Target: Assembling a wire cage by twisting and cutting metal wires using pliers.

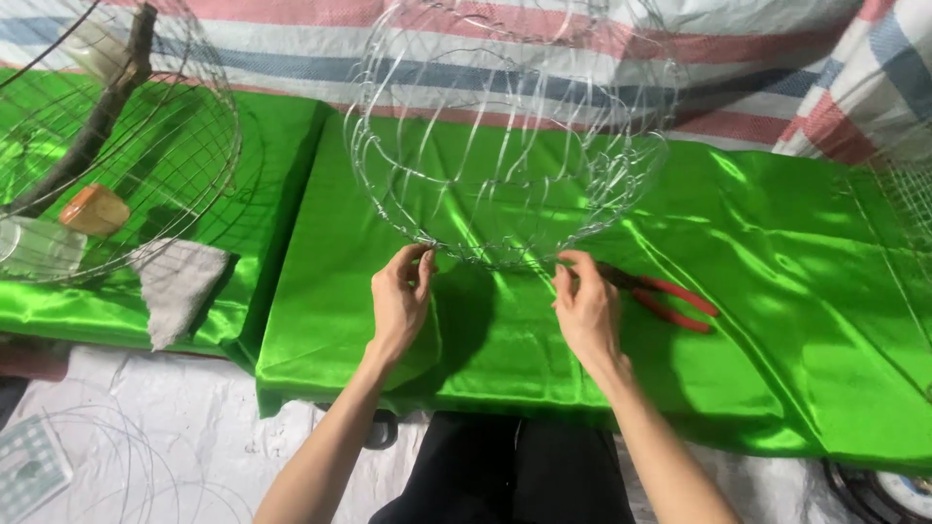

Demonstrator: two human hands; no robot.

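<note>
Now, near to far
Your lap: dark trousers [515, 471] at the table edge, with loose wire hoops [116, 466] and a small pale gridded box [29, 466] on the white floor sheet to your left
Left hand [400, 296]: fingertips pinched narrow on the lower rim of the wire basket [510, 146]
Right hand [585, 306]: fingers closed narrow on the same rim, further right
Wire basket: stands on the green cloth [777, 291] straight ahead, its ribs and hoops already shaped; you look partway through, with the rim seemingly left to finish
Pliers [665, 296]: red handles, lying unused just beside your right hand
Grey rag [180, 286]: left, on the cloth
Second wire frame [126, 146]: far left, over a tan block [94, 209]
Labels: none readable
Backdrop: striped tarpaulin [757, 58] in red, white and blue
</note>
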